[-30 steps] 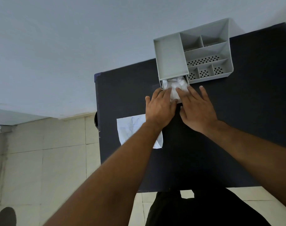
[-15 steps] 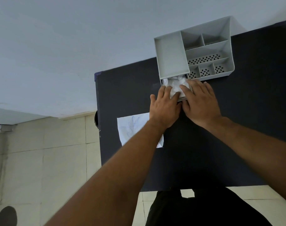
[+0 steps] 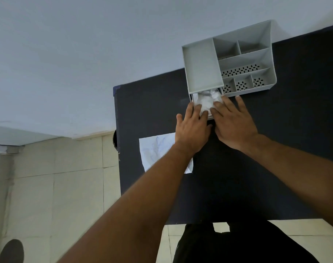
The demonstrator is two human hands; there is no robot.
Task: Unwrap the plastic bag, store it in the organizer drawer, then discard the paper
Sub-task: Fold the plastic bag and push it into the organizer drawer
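Observation:
A grey organizer (image 3: 201,65) stands at the far edge of the dark table (image 3: 294,149). Its drawer (image 3: 191,97) is pulled partly out toward me, and the crumpled white plastic bag (image 3: 206,100) lies in it. My left hand (image 3: 193,128) and my right hand (image 3: 233,122) lie flat side by side, fingers spread, with fingertips pressing on the bag and on the drawer's front. Neither hand grips anything. A white sheet of paper (image 3: 156,149) lies flat on the table near the left edge, partly hidden under my left forearm.
The organizer's right half has several open compartments (image 3: 243,70) with perforated floors. A pale wall (image 3: 86,63) rises right behind the table. Tiled floor (image 3: 57,186) lies to the left, where the table's left edge (image 3: 117,149) drops off.
Both hands have slid forward toward the organizer, pushing the bag and drawer further in. Less of the drawer sticks out than a second ago.

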